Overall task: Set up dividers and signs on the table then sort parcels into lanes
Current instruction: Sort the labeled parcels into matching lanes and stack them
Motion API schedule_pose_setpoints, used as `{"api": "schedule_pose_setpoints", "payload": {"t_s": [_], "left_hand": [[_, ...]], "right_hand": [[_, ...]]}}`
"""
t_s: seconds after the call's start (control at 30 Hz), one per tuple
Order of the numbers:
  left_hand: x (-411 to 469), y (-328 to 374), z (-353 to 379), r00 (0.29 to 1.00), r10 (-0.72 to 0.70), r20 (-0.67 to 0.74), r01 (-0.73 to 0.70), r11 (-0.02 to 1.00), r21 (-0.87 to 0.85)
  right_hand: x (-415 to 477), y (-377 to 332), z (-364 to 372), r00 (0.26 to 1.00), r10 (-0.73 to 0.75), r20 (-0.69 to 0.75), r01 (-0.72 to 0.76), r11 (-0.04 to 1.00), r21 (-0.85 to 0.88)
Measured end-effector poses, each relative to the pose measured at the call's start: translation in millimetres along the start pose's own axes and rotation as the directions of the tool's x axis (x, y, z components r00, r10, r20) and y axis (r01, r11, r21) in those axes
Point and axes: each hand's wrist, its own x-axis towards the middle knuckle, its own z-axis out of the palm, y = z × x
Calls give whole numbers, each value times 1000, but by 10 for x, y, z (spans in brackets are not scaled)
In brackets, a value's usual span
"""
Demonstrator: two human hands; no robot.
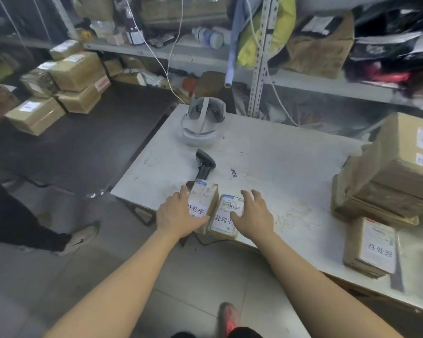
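Head view: two signed parcels at the worktop's near left corner

Two small boxes, the left parcel (204,196) and the right parcel (230,207), stand touching side by side on the worktop (279,152). The left hand (178,215) grips the left parcel, thumb across its sign. The right hand (252,215) has its fingers spread apart, thumb resting on the right parcel. One scanner (205,167) lies just behind them, and one headset (202,123) farther back. A third signed parcel (374,247) lies at the right.
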Motion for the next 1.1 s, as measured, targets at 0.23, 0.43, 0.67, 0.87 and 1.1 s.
{"api": "schedule_pose_setpoints", "payload": {"t_s": [0.23,0.43,0.67,0.87,1.1], "left_hand": [[195,-31,308,994,-57,96,69,989,-127],[300,-175,401,989,-57,138,88,971,-223],[420,-416,429,995,37,90,-15,972,-236],[487,-413,403,996,84,43,-70,961,-267],[406,-194,300,989,132,-60,-144,936,-321]], "right_hand": [[135,-205,462,966,256,26,-258,962,92],[114,-540,821,879,477,10,-474,870,134],[95,-598,958,796,605,-10,-600,791,120],[-38,-507,939,802,591,-87,-579,804,134],[-213,-412,857,751,646,-140,-614,760,214]]}}
